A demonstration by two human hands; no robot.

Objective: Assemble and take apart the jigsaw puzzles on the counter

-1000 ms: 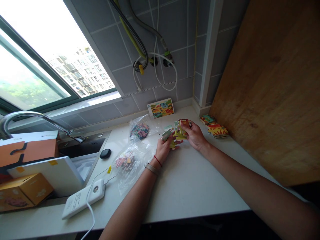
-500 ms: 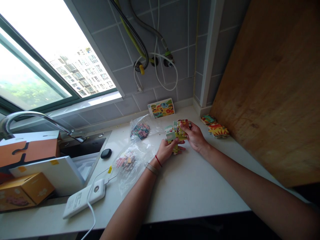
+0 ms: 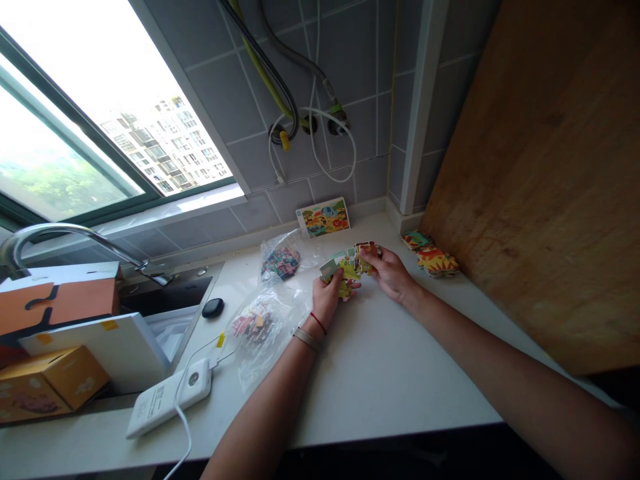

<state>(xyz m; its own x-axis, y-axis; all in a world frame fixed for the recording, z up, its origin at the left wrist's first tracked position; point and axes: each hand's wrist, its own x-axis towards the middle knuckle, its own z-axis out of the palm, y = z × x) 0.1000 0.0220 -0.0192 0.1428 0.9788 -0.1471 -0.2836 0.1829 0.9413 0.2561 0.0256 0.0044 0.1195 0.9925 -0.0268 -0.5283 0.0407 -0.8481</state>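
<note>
Above the white counter, my left hand (image 3: 327, 297) is closed on several yellow-green jigsaw puzzle pieces (image 3: 345, 288), its thumb on top. My right hand (image 3: 387, 270) pinches more jigsaw pieces (image 3: 364, 251), reddish and yellow, just to the right. Both bunches lie close together, and I cannot tell whether they are joined. Behind the hands a picture card (image 3: 325, 218) with colourful animals leans at the wall. Off to the right sits a stack of puzzle pieces (image 3: 436, 259) in red, yellow and green. Left of my left hand lie two clear bags of pieces, a nearer one (image 3: 255, 323) and a farther one (image 3: 281, 260).
A white power bank (image 3: 170, 398) with a cable and a small black case (image 3: 213, 307) lie on the counter (image 3: 390, 373). Boxes (image 3: 55, 380) stand by the sink at left, under a faucet (image 3: 90, 233). A wooden panel (image 3: 540, 187) bounds the right side.
My left hand has shifted slightly left and up with its puzzle pieces, away from the right hand. The right hand stays nearly in place.
</note>
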